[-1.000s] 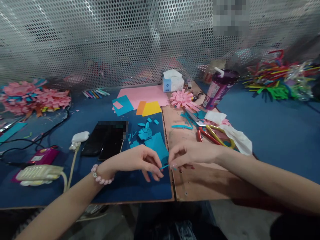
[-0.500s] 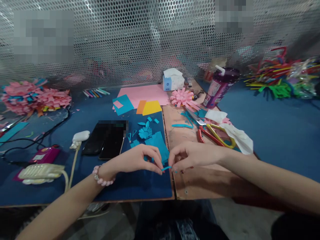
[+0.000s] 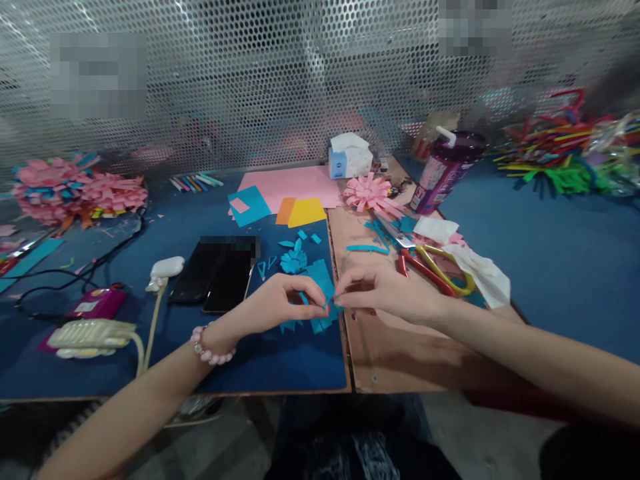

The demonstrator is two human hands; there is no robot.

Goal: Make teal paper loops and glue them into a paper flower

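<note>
Between my fingertips I hold a small blue paper strip (image 3: 328,303), over the seam of the table. My left hand (image 3: 295,298), with a pink bead bracelet (image 3: 213,347) at its wrist, pinches the strip's left end. From the right, my right hand (image 3: 383,291) pinches its other end. Under and behind my fingers lies a sheet of blue paper (image 3: 320,273), partly hidden. A blue paper flower (image 3: 294,260) sits just beyond it, with small cut blue pieces around it.
Scissors (image 3: 425,263) with red and yellow handles lie beyond my right hand, near a pink paper flower (image 3: 369,192) and a purple cup (image 3: 447,170). Two dark phones (image 3: 227,277), a white charger (image 3: 167,267) and a cable are at left. A tissue box (image 3: 350,157) stands behind.
Both hands have moved up and away from the table's front edge, over the blue paper sheet. They still pinch the strip, which now shows less between the fingers.
</note>
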